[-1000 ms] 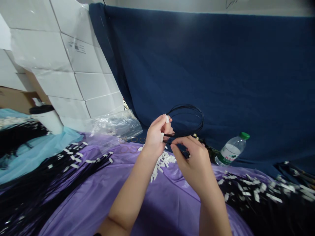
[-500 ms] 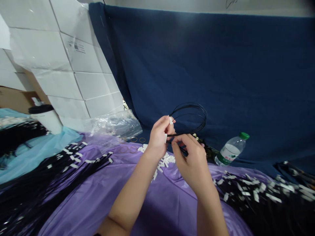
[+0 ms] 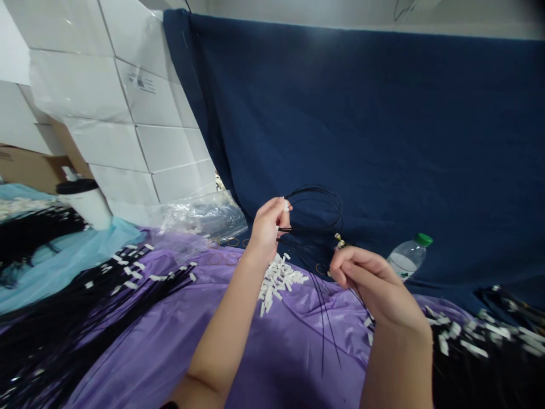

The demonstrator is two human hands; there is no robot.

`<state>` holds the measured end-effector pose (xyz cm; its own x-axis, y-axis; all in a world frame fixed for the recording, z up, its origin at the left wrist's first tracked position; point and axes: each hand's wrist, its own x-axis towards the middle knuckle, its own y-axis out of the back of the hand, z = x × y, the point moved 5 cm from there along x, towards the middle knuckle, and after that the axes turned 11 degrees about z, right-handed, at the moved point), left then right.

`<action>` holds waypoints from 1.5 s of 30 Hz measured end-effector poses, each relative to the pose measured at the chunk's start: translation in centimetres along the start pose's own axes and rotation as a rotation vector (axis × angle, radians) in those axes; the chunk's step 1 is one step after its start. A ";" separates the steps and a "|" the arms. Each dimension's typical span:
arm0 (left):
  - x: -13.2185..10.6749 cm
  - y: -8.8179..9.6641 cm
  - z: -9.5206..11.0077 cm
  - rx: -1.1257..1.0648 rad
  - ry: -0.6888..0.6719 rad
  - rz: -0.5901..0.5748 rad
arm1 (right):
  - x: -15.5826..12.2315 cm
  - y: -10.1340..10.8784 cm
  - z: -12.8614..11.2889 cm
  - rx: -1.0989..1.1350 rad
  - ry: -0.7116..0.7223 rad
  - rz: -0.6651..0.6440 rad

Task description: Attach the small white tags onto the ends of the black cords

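My left hand is raised over the purple sheet, its fingers pinched on a small white connector and a looped bundle of thin black wires. The loop arcs to the right of that hand. My right hand is closed lower and to the right, gripping loose black wire strands that trail down over the sheet. A small heap of white connectors lies just below my left hand.
Black wires with white tags lie piled at the left and the right. A water bottle lies against the blue cloth backdrop. White boxes, a clear plastic bag and a white cup stand at the left.
My right hand has moved away from the left hand, down and to the right, drawing wire strands out with it. The left hand stays raised with the loop.
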<state>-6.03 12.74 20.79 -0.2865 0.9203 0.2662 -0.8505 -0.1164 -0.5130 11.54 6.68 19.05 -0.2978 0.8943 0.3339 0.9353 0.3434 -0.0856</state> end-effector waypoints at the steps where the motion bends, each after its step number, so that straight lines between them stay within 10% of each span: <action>1: 0.1 0.1 0.1 0.009 -0.004 0.003 | 0.0 0.4 0.1 0.072 0.006 -0.007; 9: 0.3 0.4 0.2 0.048 -0.019 0.023 | -0.1 2.4 -0.1 0.468 0.154 -0.004; 20: -0.2 -0.5 -0.5 0.093 -0.013 -0.012 | 0.8 3.5 -1.0 0.649 0.254 0.533; 35: -1.4 -2.0 -0.1 0.068 -0.145 -0.223 | -0.9 0.4 -2.9 -0.232 0.406 0.773; 45: -1.9 -2.3 0.4 0.051 -0.189 -0.266 | -0.8 -0.1 -3.0 -0.288 0.413 0.748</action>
<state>-3.73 11.11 21.75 -0.1239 0.8360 0.5346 -0.9260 0.0963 -0.3651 12.27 5.08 21.66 0.4480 0.6617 0.6012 0.8854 -0.4216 -0.1958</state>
